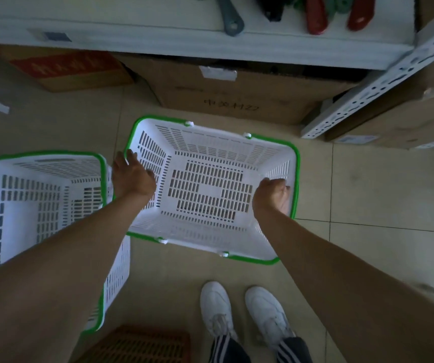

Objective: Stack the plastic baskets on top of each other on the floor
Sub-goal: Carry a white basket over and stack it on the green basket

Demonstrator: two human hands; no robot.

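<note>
A white slotted plastic basket with a green rim [210, 189] is in the middle of the view, above the tiled floor, its opening facing up. My left hand [132, 176] grips its left rim and my right hand [272, 196] grips its right rim. A second white basket with a green rim [43, 195] stands to the left, partly hidden under my left forearm; the two baskets almost touch at my left hand.
Cardboard boxes [237, 93] lie under a white shelf [184, 40] at the back, with a perforated metal upright [383, 87] and more boxes at the right. An orange slotted crate [142, 347] sits near my white shoes [242, 310]. Bare tiled floor [368, 184] lies to the right.
</note>
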